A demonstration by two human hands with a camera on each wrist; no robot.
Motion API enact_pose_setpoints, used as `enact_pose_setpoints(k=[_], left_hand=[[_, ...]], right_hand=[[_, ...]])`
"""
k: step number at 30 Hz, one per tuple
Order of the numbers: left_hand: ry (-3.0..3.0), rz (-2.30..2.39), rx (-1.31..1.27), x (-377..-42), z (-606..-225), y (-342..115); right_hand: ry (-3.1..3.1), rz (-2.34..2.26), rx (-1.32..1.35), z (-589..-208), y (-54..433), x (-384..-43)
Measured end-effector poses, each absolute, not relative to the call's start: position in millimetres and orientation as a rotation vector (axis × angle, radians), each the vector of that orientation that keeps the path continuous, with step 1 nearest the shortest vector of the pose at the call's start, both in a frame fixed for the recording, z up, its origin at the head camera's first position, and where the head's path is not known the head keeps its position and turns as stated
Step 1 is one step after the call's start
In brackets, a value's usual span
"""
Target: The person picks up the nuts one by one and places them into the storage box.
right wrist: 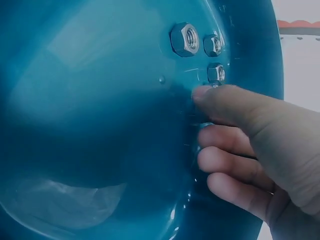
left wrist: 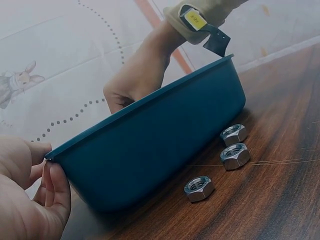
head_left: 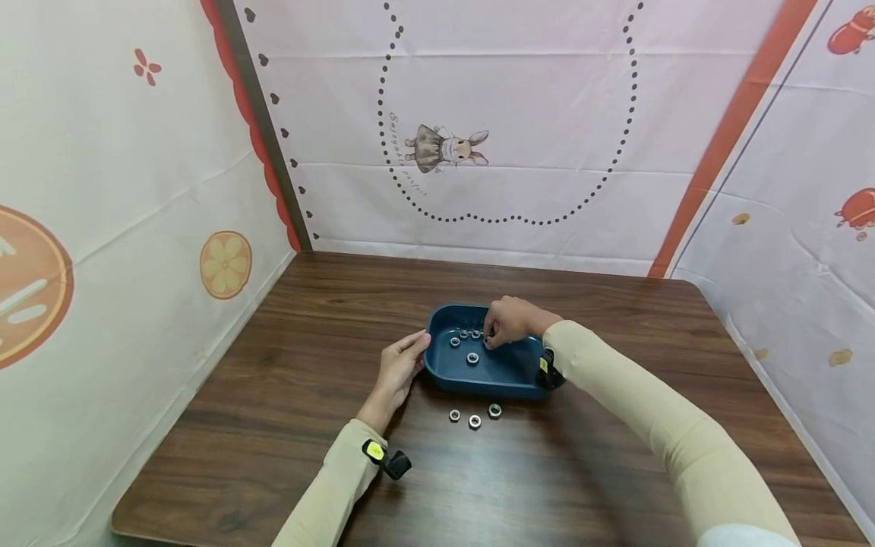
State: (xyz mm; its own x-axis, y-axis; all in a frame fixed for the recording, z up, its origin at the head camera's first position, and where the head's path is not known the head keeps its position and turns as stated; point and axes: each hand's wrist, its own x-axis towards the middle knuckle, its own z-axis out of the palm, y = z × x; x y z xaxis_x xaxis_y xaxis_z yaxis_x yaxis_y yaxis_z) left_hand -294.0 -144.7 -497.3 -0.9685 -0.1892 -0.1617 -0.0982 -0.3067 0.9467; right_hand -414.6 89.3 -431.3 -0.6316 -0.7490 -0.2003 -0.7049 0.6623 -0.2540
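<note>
A blue tray (head_left: 506,386) stands on the table, with several metal hex nuts (head_left: 472,358) lying on its floor. My left hand (head_left: 399,366) pinches the tray's left rim between thumb and fingers, also plain in the left wrist view. Inside the tray, toward the far side, my right hand (head_left: 513,320) reaches down and pinches a small hex nut (head_left: 487,342) at its fingertips. That nut is mostly hidden by the thumb in the right wrist view, where a larger nut (right wrist: 185,40) and two smaller ones lie beside the hand.
Three hex nuts (head_left: 475,422) lie in a loose row on the wooden table (head_left: 301,380), just in front of the tray. Printed cloth walls (head_left: 519,99) border the table at the back and both sides.
</note>
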Motion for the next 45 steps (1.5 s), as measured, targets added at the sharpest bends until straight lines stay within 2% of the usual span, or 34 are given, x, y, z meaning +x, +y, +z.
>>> enact_pose_setpoints(k=[7, 13, 18, 22, 34, 45], left_hand=[[-1.826, -2.462, 0.386, -293.9, -498.8, -141.3], [-1.811, -2.474, 0.394, -294.0, -497.9, -142.3], [-1.795, -2.469, 0.385, -295.7, -495.8, -142.8], [-1.799, -2.474, 0.379, -296.7, -494.8, -141.7], [-1.82, -2.446, 0.413, -296.3, -495.5, -145.4], [-1.79, -2.451, 0.411, -296.9, -497.2, -141.2]], right_hand=[[2.596, -0.138, -1.155, -432.9, 90.7, -408.0], [2.658, -0.35, -1.177, -412.2, 98.3, -394.7], [2.823, -0.61, -1.206, -388.8, 113.6, -362.8], [2.954, -0.766, -1.157, -385.5, 130.2, -327.5], [3.01, -1.097, -0.9, -429.0, 143.2, -236.8], [3.043, -1.089, -0.869, -470.9, 120.7, -218.1]])
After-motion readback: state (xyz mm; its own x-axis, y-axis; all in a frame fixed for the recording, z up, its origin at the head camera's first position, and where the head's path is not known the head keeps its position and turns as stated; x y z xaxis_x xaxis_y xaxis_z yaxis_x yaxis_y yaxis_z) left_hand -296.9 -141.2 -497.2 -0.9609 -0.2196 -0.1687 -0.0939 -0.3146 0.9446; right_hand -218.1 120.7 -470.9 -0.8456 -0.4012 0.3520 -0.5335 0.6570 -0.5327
